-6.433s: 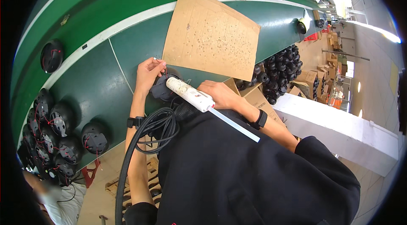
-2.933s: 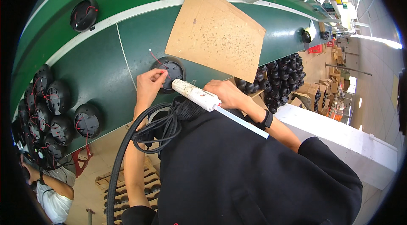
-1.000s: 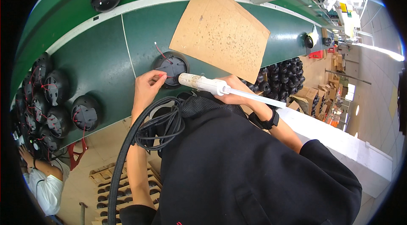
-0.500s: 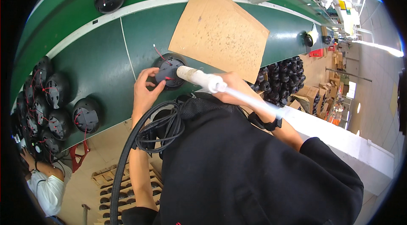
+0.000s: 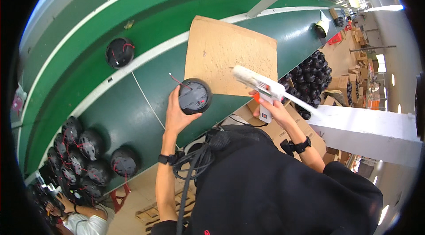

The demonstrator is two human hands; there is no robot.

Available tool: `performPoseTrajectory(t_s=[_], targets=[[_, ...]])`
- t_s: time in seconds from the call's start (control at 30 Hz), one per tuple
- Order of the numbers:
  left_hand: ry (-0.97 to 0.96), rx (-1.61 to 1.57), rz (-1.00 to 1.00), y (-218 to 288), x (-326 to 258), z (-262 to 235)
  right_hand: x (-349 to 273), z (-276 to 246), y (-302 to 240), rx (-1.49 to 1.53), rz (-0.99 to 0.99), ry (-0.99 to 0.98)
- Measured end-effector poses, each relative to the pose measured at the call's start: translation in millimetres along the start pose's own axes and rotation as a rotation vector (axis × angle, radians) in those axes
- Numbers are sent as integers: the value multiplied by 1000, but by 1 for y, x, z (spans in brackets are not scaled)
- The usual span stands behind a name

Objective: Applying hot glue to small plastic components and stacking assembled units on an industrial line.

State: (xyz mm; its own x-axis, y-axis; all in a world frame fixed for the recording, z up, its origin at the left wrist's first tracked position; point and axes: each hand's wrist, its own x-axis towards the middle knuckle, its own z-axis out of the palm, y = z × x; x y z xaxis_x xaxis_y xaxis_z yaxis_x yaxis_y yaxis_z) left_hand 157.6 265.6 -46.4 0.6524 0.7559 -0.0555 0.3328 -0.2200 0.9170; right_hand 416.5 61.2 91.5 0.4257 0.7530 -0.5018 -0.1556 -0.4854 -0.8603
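Your left hand (image 5: 176,116) is clamped round the housing (image 5: 195,96), on or just above the bench (image 5: 128,104) at the cardboard's (image 5: 214,47) corner, and your right hand (image 5: 276,110) grips the glue gun (image 5: 264,87), whose nose could snag the loose wire (image 5: 179,81) if swung carelessly.

A round black plastic housing (image 5: 195,97) has a red wire (image 5: 177,79); the white pistol-shaped glue gun (image 5: 254,79) an orange trigger (image 5: 256,97). The flat tan cardboard sheet (image 5: 219,53) is speckled brown, the long dark-green bench (image 5: 119,115) edged white.
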Motion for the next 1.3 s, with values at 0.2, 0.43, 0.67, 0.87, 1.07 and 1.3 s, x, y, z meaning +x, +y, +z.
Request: performPoseTrajectory(t_s=[0.2, 0.43, 0.67, 0.87, 1.07, 1.3], targets=[[-82, 52, 112, 9, 82, 44, -12, -19, 27, 87, 10, 66], [253, 220, 235, -3, 143, -40, -43, -26, 38, 100, -11, 163], [352, 744, -250, -82, 196, -179, -37, -17, 42, -3, -23, 130], [270, 593, -199, -67, 177, -159, -31, -10, 25, 44, -10, 7], [0, 526, 84, -7, 32, -70, -21, -3, 7, -52, 27, -110], [6, 318, -93, 18, -63, -9, 10, 29, 3, -222, 5, -305]])
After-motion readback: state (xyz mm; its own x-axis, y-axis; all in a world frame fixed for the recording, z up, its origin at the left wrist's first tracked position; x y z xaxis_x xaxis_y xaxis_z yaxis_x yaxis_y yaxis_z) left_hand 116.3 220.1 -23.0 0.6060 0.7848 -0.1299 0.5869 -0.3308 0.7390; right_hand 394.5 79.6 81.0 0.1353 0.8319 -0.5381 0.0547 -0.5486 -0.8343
